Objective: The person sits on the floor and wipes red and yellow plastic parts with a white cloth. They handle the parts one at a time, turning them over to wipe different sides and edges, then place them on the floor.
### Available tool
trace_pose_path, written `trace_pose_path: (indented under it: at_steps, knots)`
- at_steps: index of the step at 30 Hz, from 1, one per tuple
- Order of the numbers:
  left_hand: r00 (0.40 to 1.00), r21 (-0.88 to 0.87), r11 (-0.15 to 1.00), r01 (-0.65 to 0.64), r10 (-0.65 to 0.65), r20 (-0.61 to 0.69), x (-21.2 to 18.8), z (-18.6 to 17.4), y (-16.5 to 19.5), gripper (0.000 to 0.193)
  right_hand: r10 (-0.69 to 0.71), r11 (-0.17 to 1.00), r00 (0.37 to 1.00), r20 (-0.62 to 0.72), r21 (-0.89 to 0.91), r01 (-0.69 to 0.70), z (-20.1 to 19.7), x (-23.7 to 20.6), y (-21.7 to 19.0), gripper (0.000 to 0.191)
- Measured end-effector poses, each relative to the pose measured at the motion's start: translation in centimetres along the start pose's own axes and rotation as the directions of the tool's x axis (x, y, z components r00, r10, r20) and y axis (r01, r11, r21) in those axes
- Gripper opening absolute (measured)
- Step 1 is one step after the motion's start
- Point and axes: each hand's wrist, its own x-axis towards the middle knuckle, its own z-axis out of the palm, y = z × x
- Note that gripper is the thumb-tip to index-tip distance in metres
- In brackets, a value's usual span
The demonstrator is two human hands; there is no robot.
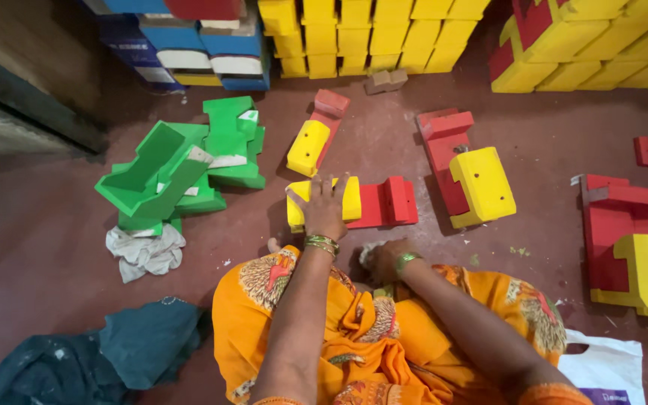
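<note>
Your left hand (325, 208) sits flat, fingers spread, on the yellow block (322, 204) of the red-and-yellow piece (386, 202) at frame center. Your right hand (385, 259), lower center, is curled around a pale rag (369, 253). Green pieces (181, 166) are piled up at the left, and there's a crumpled white cloth (145, 252) just below them.

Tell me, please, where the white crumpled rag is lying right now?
The white crumpled rag lies on the floor left of centre, just below the green pieces.
</note>
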Motion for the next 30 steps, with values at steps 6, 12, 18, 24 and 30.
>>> trace_pose_path:
  at_steps: [6,12,18,24,30]
  knots:
    - [1.000,0.038,0.999,0.011,-0.011,-0.007,-0.1,0.4,0.1,0.110,0.405,0.894,0.880,-0.247,0.311,-0.324,-4.0,-3.1,4.4,0.052]
    - [0.997,0.010,1.000,0.018,-0.019,0.080,-0.4,-0.5,0.2,0.116,0.095,0.963,0.641,-0.762,-0.093,-0.254,-3.6,5.2,6.5,0.023]
    - [1.000,0.031,0.999,0.004,-0.005,0.024,-0.5,-0.9,0.1,0.114,-0.010,0.857,0.735,-0.678,-0.384,-0.343,0.2,11.2,6.1,0.033]
    - [0.997,-0.028,0.999,0.022,-0.020,0.075,-0.3,-0.1,0.0,0.116,-0.091,0.992,0.655,-0.750,-0.127,-0.008,0.9,6.3,3.7,0.038]
    - [1.000,0.009,1.000,0.003,-0.003,0.022,-0.1,0.3,-0.2,0.115,-0.180,0.867,0.951,-0.253,0.415,0.275,-1.4,-3.4,2.0,0.045]
